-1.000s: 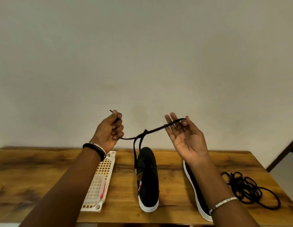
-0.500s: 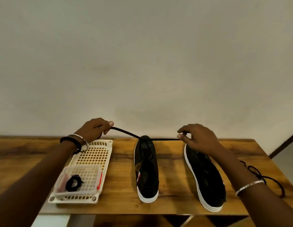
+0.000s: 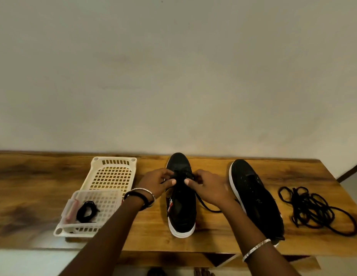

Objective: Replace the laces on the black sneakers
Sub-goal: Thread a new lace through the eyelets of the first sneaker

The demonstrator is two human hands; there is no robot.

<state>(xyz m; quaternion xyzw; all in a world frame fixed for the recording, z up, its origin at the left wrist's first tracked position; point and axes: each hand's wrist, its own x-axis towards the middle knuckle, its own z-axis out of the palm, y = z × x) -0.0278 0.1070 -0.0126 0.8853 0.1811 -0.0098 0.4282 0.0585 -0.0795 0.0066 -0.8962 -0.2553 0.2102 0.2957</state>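
Pinches the thin black lace (image 3: 180,176) with left hand (image 3: 157,183) and right hand (image 3: 208,187), fingers curled, thumbs nearly meeting, over the eyelets of the matte black, white-soled sneaker (image 3: 181,214) standing mid-table. Has the second sneaker (image 3: 255,196) just right, a tangled heap of cord laces (image 3: 311,208) beyond, and leftward a cream lattice tray (image 3: 111,174) bearing a smaller basket (image 3: 108,202) with a coiled lace (image 3: 86,212). Rests all on a glossy, dark-grained wooden table (image 3: 34,186) against a plain off-white wall (image 3: 173,76).
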